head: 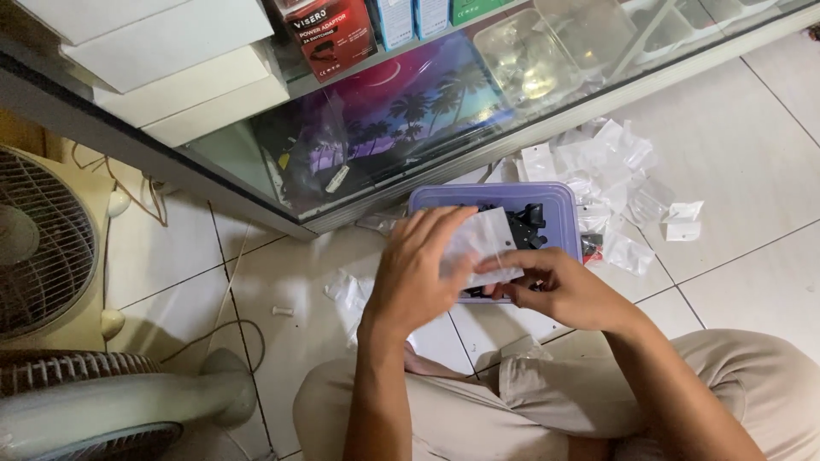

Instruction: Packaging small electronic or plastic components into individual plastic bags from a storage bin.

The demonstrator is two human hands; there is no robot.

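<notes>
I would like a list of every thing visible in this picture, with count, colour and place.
small plastic bag: one, clear-white, held in both hands
tray: one, purple, on the floor, holding black parts
empty bags: many, clear, scattered right of the tray
glass cabinet: one, behind the tray, boxes inside
fan: one, cream, far left
cable: one, on the tiles
left hand: holds the bag
right hand: pinches the bag's edge

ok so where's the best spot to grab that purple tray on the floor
Probably the purple tray's right rim, reached from the right side. That raised edge stands bare there, while the left hand and right hand, holding a small clear bag, cover its near side. Loose clear bags crowd the far right corner, so grip mid-edge.
</notes>
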